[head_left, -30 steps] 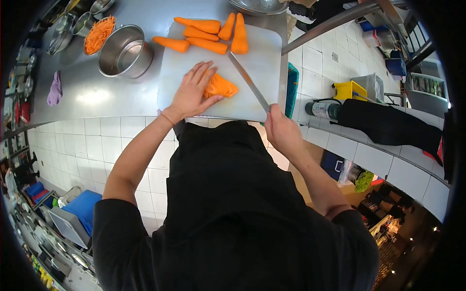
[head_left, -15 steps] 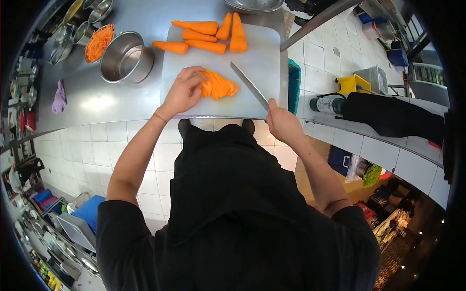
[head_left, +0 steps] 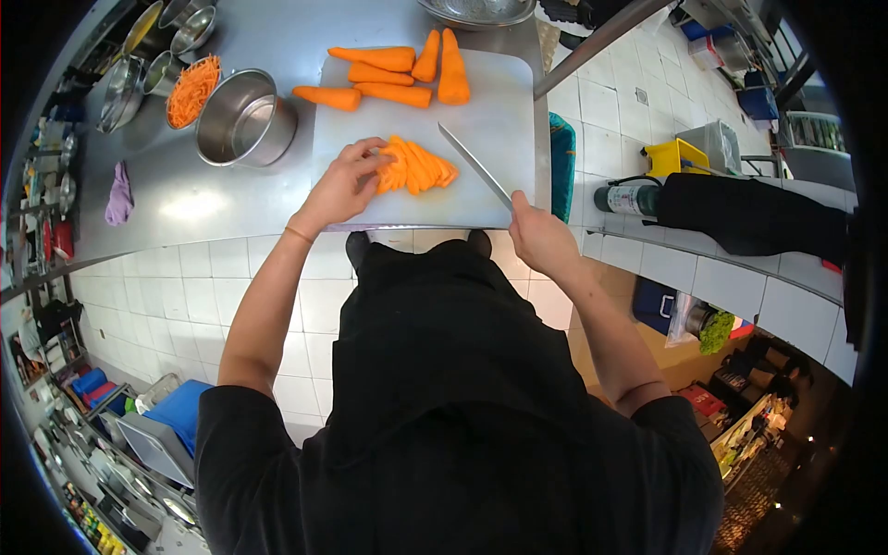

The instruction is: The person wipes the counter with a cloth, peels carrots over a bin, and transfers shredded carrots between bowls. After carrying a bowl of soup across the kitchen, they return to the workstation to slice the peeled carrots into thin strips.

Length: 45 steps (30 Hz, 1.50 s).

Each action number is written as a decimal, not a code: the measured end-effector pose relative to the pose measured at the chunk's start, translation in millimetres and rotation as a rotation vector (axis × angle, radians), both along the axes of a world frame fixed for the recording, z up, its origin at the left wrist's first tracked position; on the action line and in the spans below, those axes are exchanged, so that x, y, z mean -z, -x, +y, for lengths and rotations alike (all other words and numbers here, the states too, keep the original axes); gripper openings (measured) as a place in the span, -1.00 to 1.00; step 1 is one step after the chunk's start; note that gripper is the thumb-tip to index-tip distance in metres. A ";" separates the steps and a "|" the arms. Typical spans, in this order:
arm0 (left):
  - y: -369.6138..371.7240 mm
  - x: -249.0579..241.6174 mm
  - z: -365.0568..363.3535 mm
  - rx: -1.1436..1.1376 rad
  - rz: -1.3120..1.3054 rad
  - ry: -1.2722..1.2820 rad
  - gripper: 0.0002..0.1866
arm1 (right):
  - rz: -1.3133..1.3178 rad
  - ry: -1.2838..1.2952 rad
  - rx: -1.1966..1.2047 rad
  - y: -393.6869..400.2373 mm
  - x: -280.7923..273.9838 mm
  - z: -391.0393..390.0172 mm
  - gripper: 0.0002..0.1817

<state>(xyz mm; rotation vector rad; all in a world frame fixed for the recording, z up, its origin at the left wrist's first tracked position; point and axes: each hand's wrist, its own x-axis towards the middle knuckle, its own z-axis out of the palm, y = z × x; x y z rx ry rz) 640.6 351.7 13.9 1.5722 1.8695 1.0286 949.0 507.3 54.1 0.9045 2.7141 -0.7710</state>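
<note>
Thin orange carrot slices (head_left: 418, 168) lie fanned out and overlapping on the white cutting board (head_left: 499, 139). At their left edge is my left hand (head_left: 350, 182), its fingers curved and apart, with the fingertips at the slices. My right hand (head_left: 540, 235) is wrapped round the handle of a knife (head_left: 474, 165). The blade points up and left over the board, to the right of the slices and apart from them. Several whole peeled carrots (head_left: 453, 74) lie along the far part of the board.
Left of the board stands an empty steel pot (head_left: 247, 120), beside a bowl of shredded carrot (head_left: 193, 91). A purple cloth (head_left: 119, 194) lies further left on the steel table (head_left: 185, 208). A steel bowl (head_left: 476, 11) is at the far edge.
The slices beside my left hand have spread a little, and its fingers have shifted slightly. My right hand and the knife have hardly moved. The whole view has shifted slightly.
</note>
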 end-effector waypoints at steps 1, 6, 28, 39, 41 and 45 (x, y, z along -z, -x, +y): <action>0.0 -0.7 -0.8 0.081 0.136 -0.022 -0.66 | 0.002 0.000 0.002 0.4 -0.3 -0.4 -0.81; 11.2 2.0 0.8 0.110 0.240 -0.022 -0.73 | -0.006 0.012 -0.002 0.7 -1.8 -1.6 -0.82; -11.7 -5.4 7.5 0.036 0.403 -0.220 -0.73 | 0.025 -0.055 -0.002 11.5 -6.3 -10.4 -0.82; -30.9 25.7 38.9 0.188 0.412 -0.167 -0.81 | -0.199 -0.105 -0.180 75.3 -46.6 -2.8 -0.79; -31.2 28.0 39.0 0.179 0.432 -0.182 -0.80 | -0.217 -0.085 -0.179 71.8 -52.8 -3.5 -0.80; -31.3 30.6 39.8 0.190 0.506 -0.196 -0.77 | -0.167 -0.009 -0.100 71.4 -19.9 -5.5 -0.79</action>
